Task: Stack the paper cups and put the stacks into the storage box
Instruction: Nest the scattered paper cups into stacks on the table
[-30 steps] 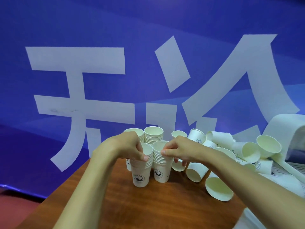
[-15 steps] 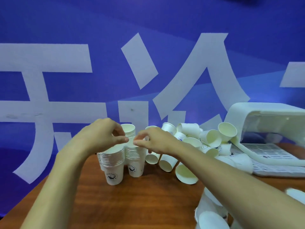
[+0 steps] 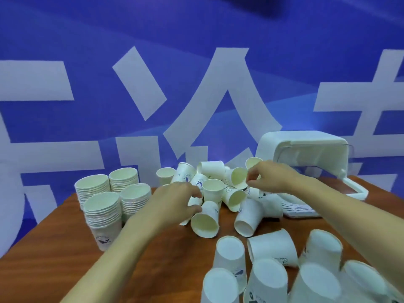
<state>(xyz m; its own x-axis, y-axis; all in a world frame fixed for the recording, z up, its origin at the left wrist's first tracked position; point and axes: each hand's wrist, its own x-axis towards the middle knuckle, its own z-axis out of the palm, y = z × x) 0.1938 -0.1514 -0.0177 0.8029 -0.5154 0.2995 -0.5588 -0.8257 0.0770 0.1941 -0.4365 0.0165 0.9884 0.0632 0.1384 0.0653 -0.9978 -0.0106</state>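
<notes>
Four stacks of white paper cups (image 3: 102,215) stand upright at the table's left. A pile of loose cups (image 3: 218,171) lies in the middle. My left hand (image 3: 172,204) reaches into the pile, its fingers curled around a small cup (image 3: 195,201) right above a cup lying on its side (image 3: 205,221). My right hand (image 3: 271,178) pinches the rim of a tilted cup (image 3: 236,177) at the pile's back right. The white storage box (image 3: 306,147) lies on its side behind my right hand, opening toward me.
Several loose cups (image 3: 229,254) stand upside down or lie at the near right. The box's slatted lid (image 3: 295,209) lies flat beside the pile. The brown table (image 3: 153,270) ends at the left near the stacks. A blue banner fills the background.
Both hands have left the stacks and moved right into the loose pile. The view has swung right and down, showing more of the box and the near cups.
</notes>
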